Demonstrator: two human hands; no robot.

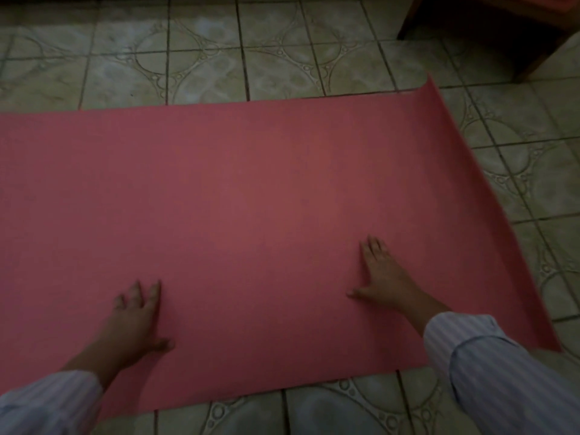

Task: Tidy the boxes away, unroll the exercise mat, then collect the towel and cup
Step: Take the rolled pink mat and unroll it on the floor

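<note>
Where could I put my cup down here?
The pink exercise mat is bare beyond the left hand and right hand, up to its far edge. The tiled floor past that edge is open too. Avoid the mat's curled right end and the dark wooden furniture in the corner.

No legible text, label, brand mark, number or sign appears anywhere in the head view. The pink exercise mat carries a plain, unprinted surface, ahead of the fingers and to either side of them. The floor tiles beyond the fingers show only a moulded pattern of circles and arcs, with no characters.
</note>
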